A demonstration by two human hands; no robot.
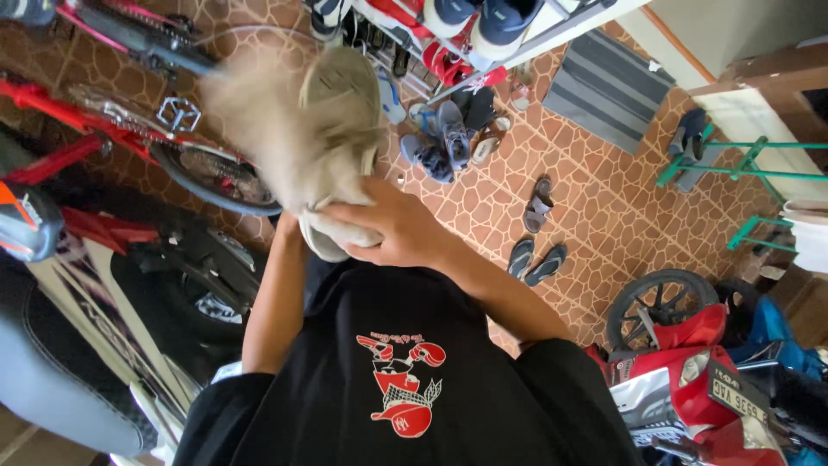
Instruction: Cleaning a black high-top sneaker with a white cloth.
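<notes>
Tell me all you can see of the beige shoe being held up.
The beige shoe is a worn, off-white sneaker, fabric-looking, with a pale rubber sole facing the camera. It is held above the tiled floor, heel end low. The right hand grips the heel end; the left hand is mostly hidden behind it. Motion blur smears its left side.

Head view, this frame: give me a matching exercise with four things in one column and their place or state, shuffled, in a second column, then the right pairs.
Things:
1. beige shoe
2. right hand
3. pair of dark flip-flops
4. red bicycle

Places or states:
A. lying side by side on the tiled floor, right of the hands
B. standing at the left, one wheel behind the shoe
C. held up in front of the black shirt, sole toward the camera
D. gripping the heel end of the shoe

Pairs: 1-C, 2-D, 3-A, 4-B

The left hand is a motion blur beside the shoe, so its grip cannot be read.
</notes>
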